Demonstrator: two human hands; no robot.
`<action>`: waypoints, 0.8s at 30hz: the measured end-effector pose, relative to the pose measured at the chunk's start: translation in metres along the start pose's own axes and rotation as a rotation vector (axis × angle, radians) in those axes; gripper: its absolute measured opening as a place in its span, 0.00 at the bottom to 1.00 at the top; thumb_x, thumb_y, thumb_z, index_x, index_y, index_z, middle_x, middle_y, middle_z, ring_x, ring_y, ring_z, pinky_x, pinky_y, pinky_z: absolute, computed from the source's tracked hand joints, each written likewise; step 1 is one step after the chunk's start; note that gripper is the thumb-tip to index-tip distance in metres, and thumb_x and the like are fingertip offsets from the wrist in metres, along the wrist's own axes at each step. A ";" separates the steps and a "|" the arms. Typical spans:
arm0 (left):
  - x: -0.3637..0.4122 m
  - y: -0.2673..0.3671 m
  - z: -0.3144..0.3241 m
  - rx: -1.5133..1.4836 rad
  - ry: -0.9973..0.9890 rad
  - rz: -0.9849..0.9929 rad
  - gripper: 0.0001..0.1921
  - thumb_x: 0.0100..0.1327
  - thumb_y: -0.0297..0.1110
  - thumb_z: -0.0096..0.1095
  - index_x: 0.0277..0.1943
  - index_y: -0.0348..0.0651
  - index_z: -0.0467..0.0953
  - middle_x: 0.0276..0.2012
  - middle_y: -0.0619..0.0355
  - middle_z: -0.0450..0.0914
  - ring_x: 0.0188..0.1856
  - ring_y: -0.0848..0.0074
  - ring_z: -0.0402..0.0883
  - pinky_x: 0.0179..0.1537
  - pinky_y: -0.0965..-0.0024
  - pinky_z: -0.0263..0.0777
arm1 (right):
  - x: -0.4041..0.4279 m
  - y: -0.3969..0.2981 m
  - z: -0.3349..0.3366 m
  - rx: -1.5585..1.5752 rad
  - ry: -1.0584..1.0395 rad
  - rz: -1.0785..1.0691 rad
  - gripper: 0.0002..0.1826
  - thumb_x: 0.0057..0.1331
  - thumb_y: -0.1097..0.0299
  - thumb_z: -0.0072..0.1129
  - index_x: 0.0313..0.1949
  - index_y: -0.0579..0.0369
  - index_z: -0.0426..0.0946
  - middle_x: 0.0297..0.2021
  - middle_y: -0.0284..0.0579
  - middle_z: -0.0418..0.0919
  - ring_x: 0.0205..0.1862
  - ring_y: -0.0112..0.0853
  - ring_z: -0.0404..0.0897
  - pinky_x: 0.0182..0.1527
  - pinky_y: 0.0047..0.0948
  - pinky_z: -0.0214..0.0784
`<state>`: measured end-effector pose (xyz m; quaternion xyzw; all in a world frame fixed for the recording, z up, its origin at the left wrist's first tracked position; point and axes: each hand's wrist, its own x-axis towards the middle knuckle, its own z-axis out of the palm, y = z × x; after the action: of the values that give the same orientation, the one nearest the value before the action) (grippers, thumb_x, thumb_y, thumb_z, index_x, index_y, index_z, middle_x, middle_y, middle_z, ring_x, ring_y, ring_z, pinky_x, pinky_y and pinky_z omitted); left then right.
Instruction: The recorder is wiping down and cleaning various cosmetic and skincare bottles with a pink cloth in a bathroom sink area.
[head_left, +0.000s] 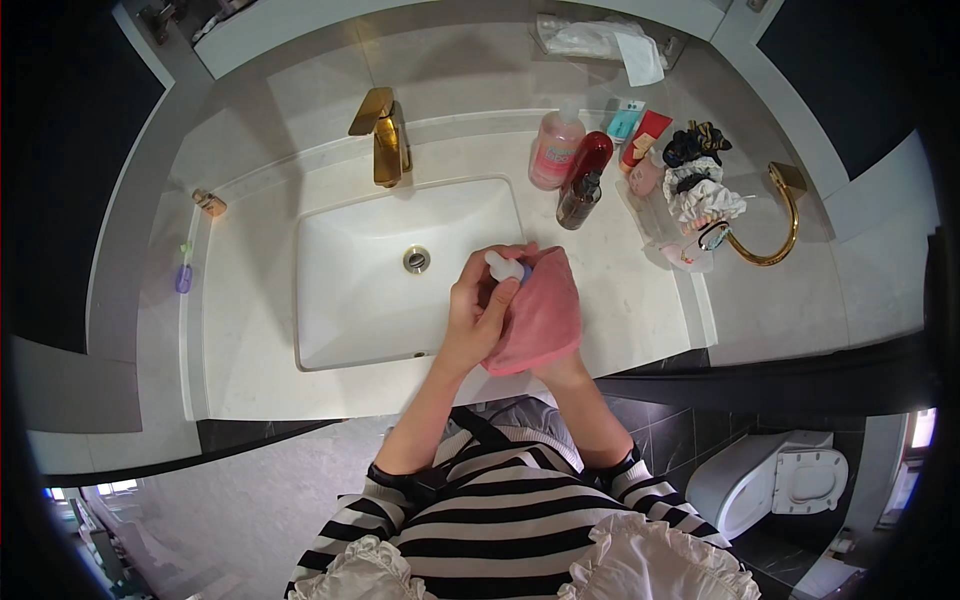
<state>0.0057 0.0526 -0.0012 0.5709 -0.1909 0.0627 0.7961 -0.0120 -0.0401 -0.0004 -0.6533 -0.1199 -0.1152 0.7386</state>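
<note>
My left hand (480, 307) has its fingers and thumb closed around a small bottle with a white cap (504, 267), at the right edge of the white sink basin (352, 300). A pink cloth (546, 315) drapes over my right hand (559, 367), hiding its fingers; only the wrist side shows below the cloth. The cloth lies against the bottle's bluish part, most of which is hidden. Whether my right fingers also grip the bottle beneath the cloth cannot be seen.
A gold faucet (386, 142) stands behind the basin. Right of it are a pink liquid bottle (556, 150), a red bottle (592, 157), a dark pump bottle (579, 202), tubes, and scrunchies (705, 199) by a gold towel ring (791, 225). A purple-handled item (184, 277) is at left.
</note>
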 end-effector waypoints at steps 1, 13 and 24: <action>0.000 0.000 -0.001 0.000 0.000 0.001 0.11 0.62 0.23 0.45 0.48 0.33 0.64 0.49 0.51 0.72 0.47 0.76 0.70 0.51 0.74 0.61 | 0.002 -0.001 0.000 0.000 -0.001 0.000 0.29 0.50 0.69 0.58 0.49 0.63 0.58 0.44 0.48 0.63 0.51 0.32 0.62 0.52 0.28 0.55; -0.003 -0.004 -0.003 0.168 -0.008 -0.037 0.12 0.60 0.21 0.48 0.47 0.36 0.65 0.39 0.58 0.75 0.25 0.85 0.63 0.29 0.82 0.61 | 0.009 -0.006 -0.001 -0.453 -0.020 -0.150 0.25 0.48 0.69 0.58 0.44 0.62 0.60 0.39 0.45 0.63 0.44 0.33 0.66 0.49 0.26 0.57; 0.002 0.003 -0.001 0.021 0.092 -0.064 0.10 0.63 0.24 0.45 0.47 0.33 0.64 0.46 0.54 0.73 0.43 0.78 0.71 0.46 0.77 0.63 | 0.019 -0.022 0.003 -0.699 -0.173 -0.234 0.25 0.49 0.73 0.57 0.46 0.62 0.60 0.43 0.46 0.65 0.45 0.31 0.67 0.46 0.27 0.60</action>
<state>0.0068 0.0546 0.0021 0.5814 -0.1352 0.0655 0.7996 -0.0015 -0.0398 0.0263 -0.8551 -0.2091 -0.1771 0.4402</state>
